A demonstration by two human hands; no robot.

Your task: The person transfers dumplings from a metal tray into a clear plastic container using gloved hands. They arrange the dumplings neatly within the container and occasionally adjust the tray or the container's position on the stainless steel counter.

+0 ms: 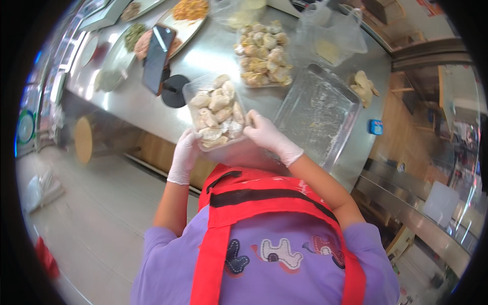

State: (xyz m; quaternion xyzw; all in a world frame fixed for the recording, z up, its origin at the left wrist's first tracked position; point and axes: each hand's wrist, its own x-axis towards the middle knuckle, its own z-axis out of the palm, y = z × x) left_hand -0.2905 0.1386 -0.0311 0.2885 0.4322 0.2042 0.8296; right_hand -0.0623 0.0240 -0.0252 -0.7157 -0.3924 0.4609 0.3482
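A clear plastic container [193,103] full of floured dumplings [218,110] is held at the near edge of the steel table [152,118]. My left hand [185,150], in a white glove, grips its lower left corner. On the opposite side, my right hand [268,133], gloved too, grips its right wall near the front corner. Beyond it stands a second container heaped with yellowish dumplings [263,55]. To the right of my right hand lies a shallow metal tray [318,110] dusted with flour.
A smartphone [156,59] leans on a stand with a round black base [175,91]. Behind it are plates with fillings, one orange [190,9]. Plastic bags [335,34] lie at the back. A piece of dough [364,88] and a small blue timer [376,127] are near the right edge.
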